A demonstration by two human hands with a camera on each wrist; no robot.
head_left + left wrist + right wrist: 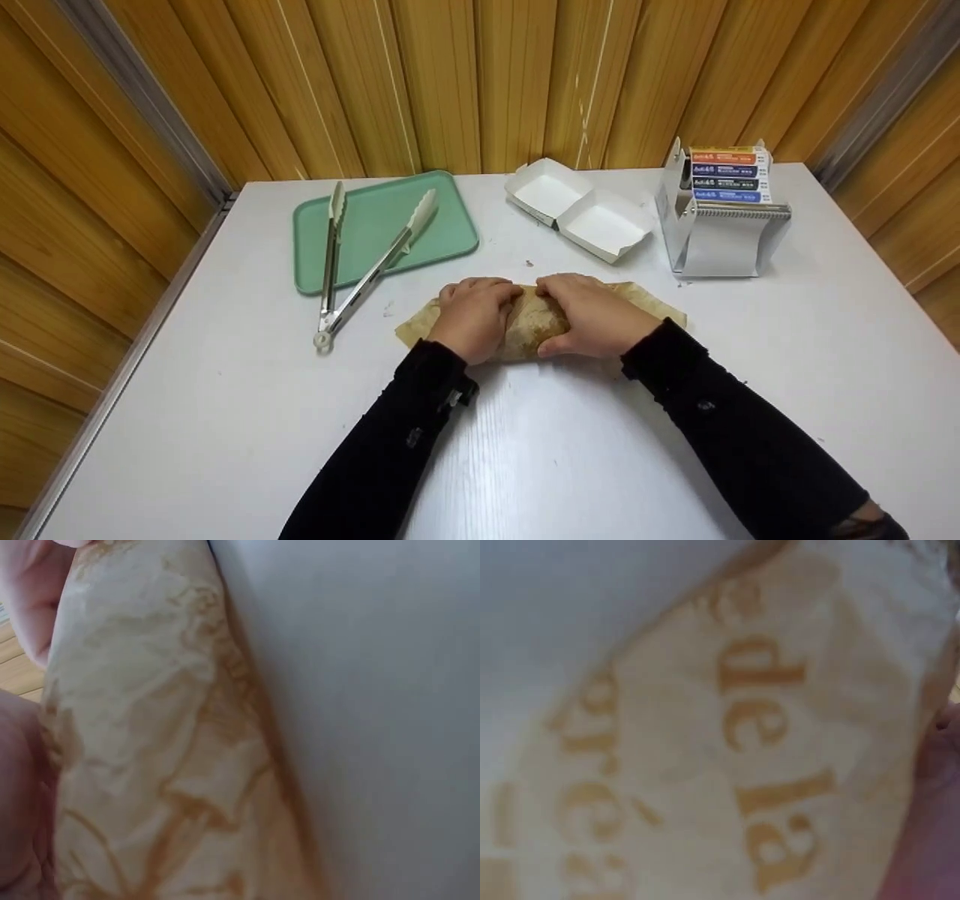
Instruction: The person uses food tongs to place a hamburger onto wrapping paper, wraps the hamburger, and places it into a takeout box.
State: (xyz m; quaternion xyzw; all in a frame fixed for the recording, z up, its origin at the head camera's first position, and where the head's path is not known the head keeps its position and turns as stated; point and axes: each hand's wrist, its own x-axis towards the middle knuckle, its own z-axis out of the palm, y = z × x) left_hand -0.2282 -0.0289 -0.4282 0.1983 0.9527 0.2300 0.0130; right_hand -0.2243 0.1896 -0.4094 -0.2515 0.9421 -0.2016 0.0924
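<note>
A rounded bundle wrapped in printed brown paper (534, 324) lies on the white table in front of me. My left hand (474, 319) grips its left part, fingers curved over the far side. From the right, my right hand (598, 319) holds it with the thumb on the near side and the fingers over the top. Loose paper spreads out beyond both hands. In the left wrist view the wrapping paper (150, 720) is creased and marked with brown print. Large brown letters cover the paper (682, 735) in the right wrist view. What the paper encloses is hidden.
Metal tongs (367, 281) with pale tips lie spread across a green tray (386, 195) at the back left. Behind the bundle sits an unfolded white paper box (577, 206). A dispenser with coloured label rolls (720, 214) stands back right, before a wood-panelled wall (510, 82).
</note>
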